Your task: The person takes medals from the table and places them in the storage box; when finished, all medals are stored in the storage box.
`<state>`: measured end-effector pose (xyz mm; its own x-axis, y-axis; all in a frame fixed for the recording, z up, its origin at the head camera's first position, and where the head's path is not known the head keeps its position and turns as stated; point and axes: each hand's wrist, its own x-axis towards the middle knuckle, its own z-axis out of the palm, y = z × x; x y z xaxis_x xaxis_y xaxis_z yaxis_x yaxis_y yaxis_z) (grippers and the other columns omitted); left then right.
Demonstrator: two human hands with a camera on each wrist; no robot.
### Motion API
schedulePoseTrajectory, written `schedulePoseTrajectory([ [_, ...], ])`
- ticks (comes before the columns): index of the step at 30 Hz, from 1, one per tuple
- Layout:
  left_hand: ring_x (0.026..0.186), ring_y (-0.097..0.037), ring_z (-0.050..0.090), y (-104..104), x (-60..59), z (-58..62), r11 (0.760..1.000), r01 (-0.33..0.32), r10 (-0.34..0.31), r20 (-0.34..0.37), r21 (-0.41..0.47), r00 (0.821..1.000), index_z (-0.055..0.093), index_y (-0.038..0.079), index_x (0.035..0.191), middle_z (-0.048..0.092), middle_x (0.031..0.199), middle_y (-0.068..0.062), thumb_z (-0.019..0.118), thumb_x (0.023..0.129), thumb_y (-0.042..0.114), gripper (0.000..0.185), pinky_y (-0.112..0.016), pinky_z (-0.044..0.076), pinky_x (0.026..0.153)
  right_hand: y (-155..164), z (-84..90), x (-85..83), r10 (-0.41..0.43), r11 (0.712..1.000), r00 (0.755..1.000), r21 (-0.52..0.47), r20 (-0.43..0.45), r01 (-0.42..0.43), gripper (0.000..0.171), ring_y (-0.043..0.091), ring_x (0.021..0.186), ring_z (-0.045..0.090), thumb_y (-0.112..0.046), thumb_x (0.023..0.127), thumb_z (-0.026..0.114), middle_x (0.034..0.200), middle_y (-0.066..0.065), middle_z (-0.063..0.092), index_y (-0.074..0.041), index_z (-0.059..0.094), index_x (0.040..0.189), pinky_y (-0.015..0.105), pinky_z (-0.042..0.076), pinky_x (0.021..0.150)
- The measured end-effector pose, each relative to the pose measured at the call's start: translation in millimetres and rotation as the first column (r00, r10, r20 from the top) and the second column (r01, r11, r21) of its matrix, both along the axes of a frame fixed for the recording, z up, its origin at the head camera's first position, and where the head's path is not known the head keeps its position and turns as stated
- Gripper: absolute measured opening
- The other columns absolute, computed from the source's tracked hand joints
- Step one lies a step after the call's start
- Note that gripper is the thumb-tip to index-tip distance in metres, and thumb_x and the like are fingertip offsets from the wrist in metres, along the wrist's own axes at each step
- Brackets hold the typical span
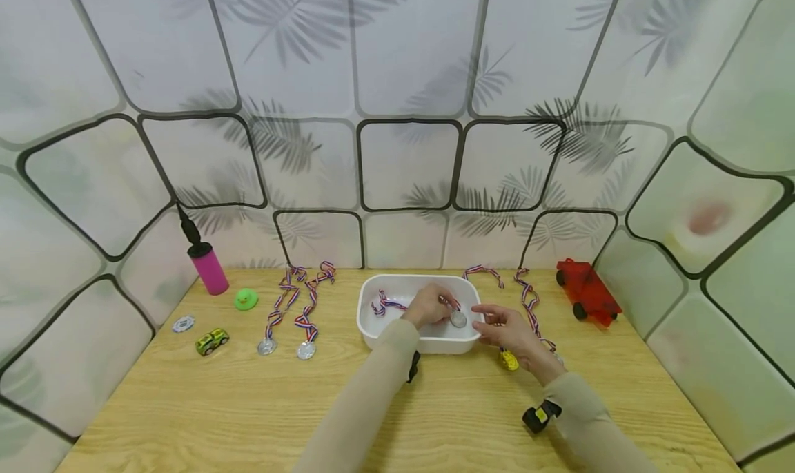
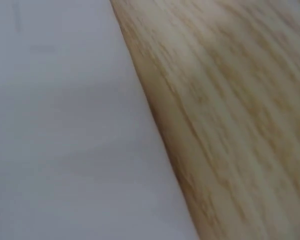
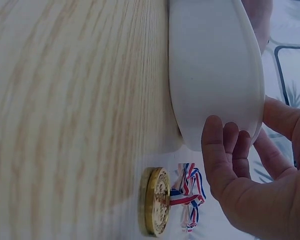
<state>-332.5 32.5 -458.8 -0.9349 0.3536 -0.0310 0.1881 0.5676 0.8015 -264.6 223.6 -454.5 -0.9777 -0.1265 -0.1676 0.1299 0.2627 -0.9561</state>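
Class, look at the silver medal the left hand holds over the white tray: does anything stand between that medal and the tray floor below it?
Nothing visible does. The left hand holds the silver medal inside the white tray; only its own ribbon lies there, off to the side.

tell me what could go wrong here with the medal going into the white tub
The left hand holds a silver medal over the white tub; its ribbon could snag on the rim. The right hand touches the tub's right edge, so a nudge might slide it. A gold medal lies by the tub and could get pushed.
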Motion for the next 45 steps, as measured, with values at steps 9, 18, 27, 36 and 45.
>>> schedulePoseTrajectory([
  [9, 0.058, -0.012, 0.055, -14, 0.2, 4.7, 0.993, 0.06, -0.065, 0.046, 0.097, 0.997, 0.072, 0.0, 0.105, 0.069, 0.081, -0.01, 0.066, 0.085, -0.002, 0.021, -0.021, 0.045, 0.05, -1, 0.2, -1.0, -0.013, 1.0, 0.999, 0.011, 0.035, 0.013, 0.047, 0.016, 0.081, 0.061, -0.015, 0.093, 0.067, 0.099, 0.01, 0.05, 0.0, 0.054, 0.136, 0.033, 0.058, 0.081],
  [18, 0.083, -0.027, 0.069, -40, 1.8, 15.7, 0.979, 0.11, -0.126, 0.079, 0.173, 0.989, 0.069, -0.001, 0.109, 0.07, 0.097, -0.016, 0.066, 0.09, 0.005, 0.02, -0.038, 0.058, 0.069, -3, 0.8, 0.1, -0.016, 1.0, 1.0, 0.006, 0.023, 0.016, 0.048, 0.017, 0.083, 0.062, -0.012, 0.093, 0.068, 0.104, 0.012, 0.049, 0.0, 0.053, 0.137, 0.035, 0.058, 0.082],
  [27, 0.08, -0.018, 0.066, -87, 11.0, 34.6, 0.976, 0.076, -0.094, 0.083, 0.203, 0.992, 0.066, -0.002, 0.114, 0.072, 0.099, -0.014, 0.061, 0.096, 0.013, 0.024, -0.03, 0.054, 0.066, -2, 2.5, 0.7, -0.027, 0.999, 0.999, 0.035, 0.024, 0.026, 0.048, 0.019, 0.086, 0.061, -0.011, 0.093, 0.068, 0.108, 0.015, 0.047, -0.001, 0.054, 0.137, 0.035, 0.058, 0.083],
  [36, 0.082, -0.023, 0.067, -132, 22.5, 37.3, 0.958, 0.073, -0.091, 0.051, 0.276, 0.995, 0.066, 0.003, 0.107, 0.069, 0.1, -0.024, 0.06, 0.098, 0.014, 0.016, -0.032, 0.053, 0.067, -1, 1.9, 1.1, -0.024, 0.999, 0.999, 0.028, 0.029, 0.023, 0.048, 0.018, 0.087, 0.06, -0.012, 0.093, 0.067, 0.11, 0.015, 0.047, -0.001, 0.053, 0.138, 0.034, 0.058, 0.083],
  [45, 0.081, -0.016, 0.066, -178, 33.5, 31.4, 0.961, 0.007, -0.028, 0.073, 0.275, 0.997, 0.064, 0.0, 0.111, 0.071, 0.094, -0.01, 0.06, 0.098, 0.02, 0.024, -0.029, 0.05, 0.066, -3, 0.7, -0.4, -0.03, 0.999, 0.999, 0.037, 0.024, 0.029, 0.048, 0.018, 0.087, 0.06, -0.013, 0.092, 0.068, 0.111, 0.016, 0.048, -0.002, 0.055, 0.137, 0.032, 0.058, 0.081],
])
